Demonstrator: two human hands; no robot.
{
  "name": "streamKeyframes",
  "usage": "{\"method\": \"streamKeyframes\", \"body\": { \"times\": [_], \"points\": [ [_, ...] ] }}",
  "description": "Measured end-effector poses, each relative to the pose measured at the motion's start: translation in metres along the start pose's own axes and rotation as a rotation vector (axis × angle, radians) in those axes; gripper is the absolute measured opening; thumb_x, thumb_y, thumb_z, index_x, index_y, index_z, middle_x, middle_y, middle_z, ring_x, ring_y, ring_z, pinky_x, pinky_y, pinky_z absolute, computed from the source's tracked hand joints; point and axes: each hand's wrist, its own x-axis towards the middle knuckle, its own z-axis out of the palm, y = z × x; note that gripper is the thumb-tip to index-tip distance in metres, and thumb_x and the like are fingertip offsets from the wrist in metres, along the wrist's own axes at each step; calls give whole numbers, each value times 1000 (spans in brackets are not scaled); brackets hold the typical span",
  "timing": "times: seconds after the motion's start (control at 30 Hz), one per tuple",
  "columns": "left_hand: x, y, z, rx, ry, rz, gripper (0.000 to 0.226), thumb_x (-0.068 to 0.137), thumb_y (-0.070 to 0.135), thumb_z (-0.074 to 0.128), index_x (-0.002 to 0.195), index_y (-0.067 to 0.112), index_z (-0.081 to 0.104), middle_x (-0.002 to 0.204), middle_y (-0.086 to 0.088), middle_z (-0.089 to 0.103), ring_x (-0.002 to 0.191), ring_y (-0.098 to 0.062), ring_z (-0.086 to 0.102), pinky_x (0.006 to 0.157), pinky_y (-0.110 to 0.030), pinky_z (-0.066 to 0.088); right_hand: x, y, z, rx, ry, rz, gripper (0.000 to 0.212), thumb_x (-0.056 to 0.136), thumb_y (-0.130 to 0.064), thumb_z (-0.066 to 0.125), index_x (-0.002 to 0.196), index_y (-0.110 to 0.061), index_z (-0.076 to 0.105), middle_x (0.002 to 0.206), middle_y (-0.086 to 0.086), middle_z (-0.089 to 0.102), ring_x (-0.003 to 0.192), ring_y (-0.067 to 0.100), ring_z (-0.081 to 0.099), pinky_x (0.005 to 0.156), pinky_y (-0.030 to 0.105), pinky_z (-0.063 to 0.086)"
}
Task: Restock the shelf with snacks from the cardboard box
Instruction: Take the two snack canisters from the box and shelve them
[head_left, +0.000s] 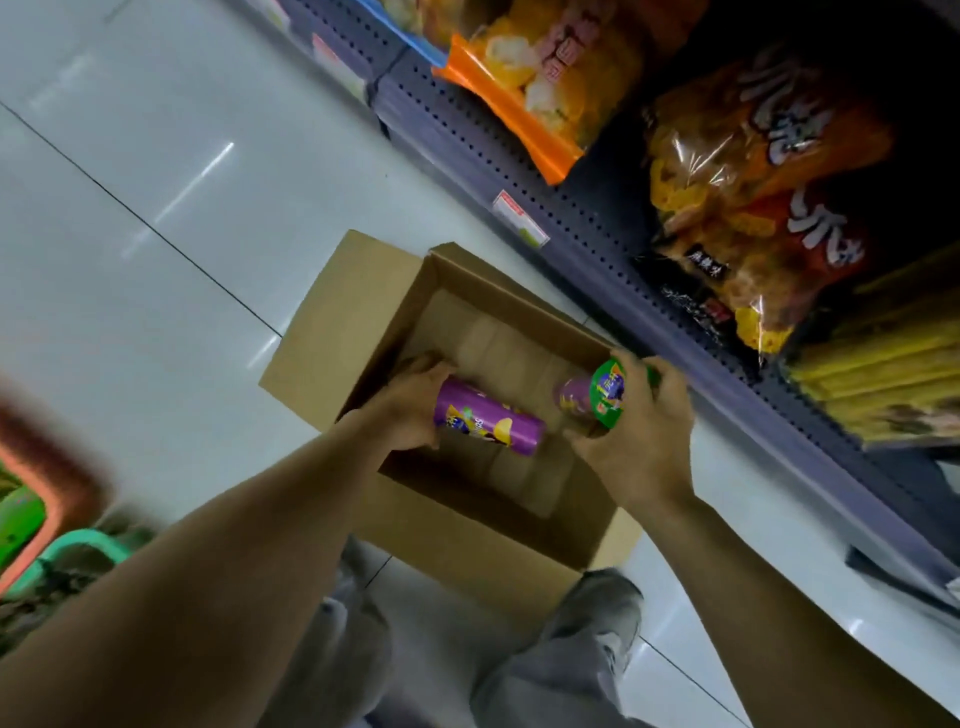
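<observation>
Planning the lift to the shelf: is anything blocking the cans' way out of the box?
Nothing visible does. The cardboard box is open on top; the left hand holds the purple can, the right hand the green-lidded can.

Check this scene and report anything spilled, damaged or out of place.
Nothing stands out. The cardboard box sits open and intact on the floor; the left hand holds a purple can, and the right hand a green-topped can.
</observation>
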Motion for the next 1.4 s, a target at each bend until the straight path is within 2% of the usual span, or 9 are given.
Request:
{"method": "streamKeyframes", "body": {
  "times": [0.1,0.33,0.47,0.63,0.77,1.0,1.13,1.27,1.4],
  "points": [
    [9,-4,8,72,56,13,79,75,8,77,143,26,43,152,-6,35,141,-28,36,113,-35,33,1,1,5,21,22,1,87,65,-30,92,141,-22,50,143,7,32,125,22,45,97,21,41],
    [-49,18,-13,-167,145,47,76,58,18,86,124,26,50,120,1,48,104,-17,56,80,-23,47,-17,-11,-28,120,12,22,93,63,-23,93,143,-25,46,134,7,43,116,26,55,91,41,58],
    [-109,52,-52,-332,215,48,81,56,25,90,126,34,51,117,7,46,105,-7,53,76,-10,43,-37,-44,-88,253,-34,98,102,65,-19,93,151,-21,38,141,10,46,119,16,49,89,23,44],
    [-182,95,-113,-675,298,79,89,55,21,94,132,35,52,121,10,58,107,-8,63,92,-29,55,-62,-94,-163,472,-4,156,95,56,-21,97,136,-33,47,124,-3,62,103,9,62,84,17,50],
    [-257,138,-183,-908,390,94,80,56,10,95,120,35,56,114,14,62,101,-10,66,85,-29,58,-87,-150,-241,654,9,125,87,52,-19,98,119,-48,50,108,-13,69,95,6,70,86,34,60],
    [-379,206,-299,-1201,489,171,72,46,7,95,106,34,66,102,4,75,92,-19,73,81,-40,60,-127,-242,-388,817,101,-23,77,58,-12,96,119,-39,57,103,-22,71,93,3,71,81,22,58],
    [-452,246,-362,-1292,552,281,68,58,-16,85,114,16,62,89,7,75,77,-9,71,64,-25,58,-155,-283,-464,885,143,-87,77,61,-9,94,118,-45,57,103,-22,73,94,7,73,84,30,59],
    [-513,270,-409,-1318,650,368,75,51,5,89,120,17,62,102,3,76,87,-15,72,74,-34,61,-178,-325,-528,925,191,-169,83,59,-13,95,125,-43,53,105,-23,72,94,2,72,84,25,57],
    [-560,288,-447,-1360,666,468,84,50,7,90,127,13,58,114,-2,74,92,-15,73,73,-30,60,-196,-363,-581,959,232,-237,80,59,-10,95,125,-32,56,106,-16,74,97,6,72,86,24,56]
  ]
}}
